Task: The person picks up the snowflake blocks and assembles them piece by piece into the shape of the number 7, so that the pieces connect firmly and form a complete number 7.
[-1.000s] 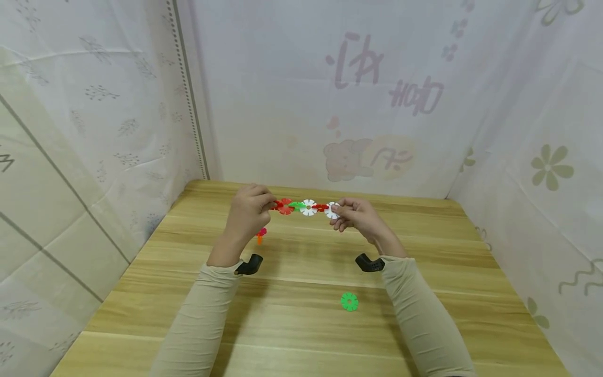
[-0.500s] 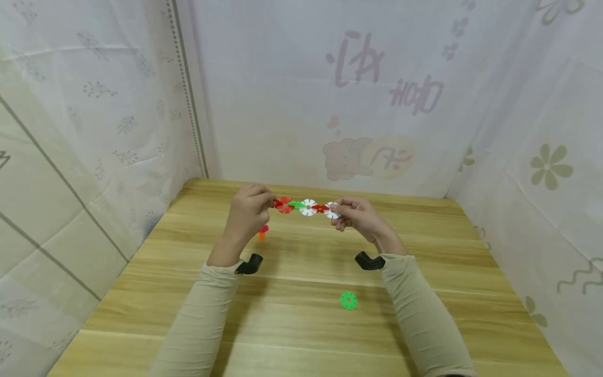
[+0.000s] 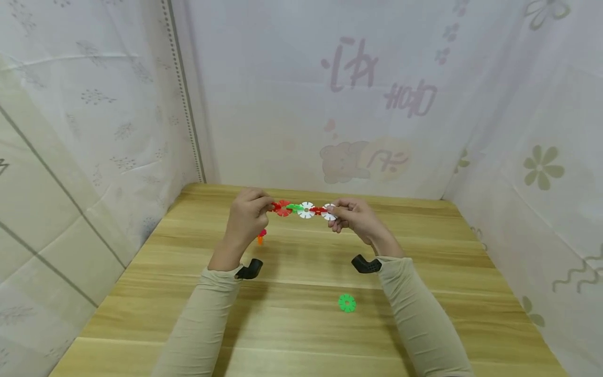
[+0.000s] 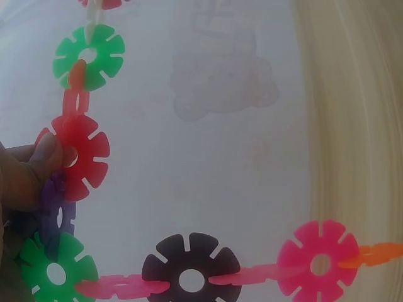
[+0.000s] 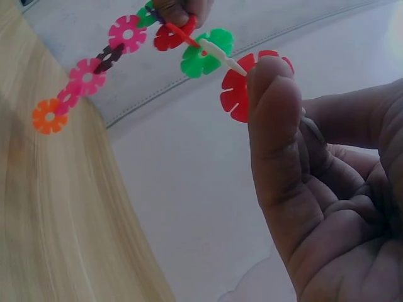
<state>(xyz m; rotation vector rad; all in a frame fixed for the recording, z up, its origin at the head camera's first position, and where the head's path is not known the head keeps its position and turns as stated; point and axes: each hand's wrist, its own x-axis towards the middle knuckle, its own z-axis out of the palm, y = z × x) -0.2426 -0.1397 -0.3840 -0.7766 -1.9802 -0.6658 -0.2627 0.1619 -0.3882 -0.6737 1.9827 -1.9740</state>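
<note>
A chain of slotted plastic discs (image 3: pixel 306 210) is stretched between both hands above the table. My left hand (image 3: pixel 246 215) pinches a red disc (image 4: pixel 93 157) in the chain, thumb across its face. From there the chain hangs down past a purple disc, a green disc (image 4: pixel 79 277), a black disc (image 4: pixel 189 251) and a pink disc (image 4: pixel 302 245), with an orange disc (image 5: pixel 42 124) at its lower end. On the other side my right hand (image 3: pixel 360 219) pinches the white end disc (image 3: pixel 331 216). In the right wrist view the thumb hides that disc; a red disc (image 5: pixel 234 100) shows behind.
A loose green slotted disc (image 3: pixel 347 310) lies on the wooden table (image 3: pixel 292 335), toward the front and right of centre. Patterned cloth (image 3: pixel 264 104) hangs behind the table and at both sides. Black wrist cameras (image 3: pixel 365 264) stick out from the sleeves.
The head view has shifted slightly. Both hands keep their hold on the chain at nearly the same place, and its hanging end sways a little.
</note>
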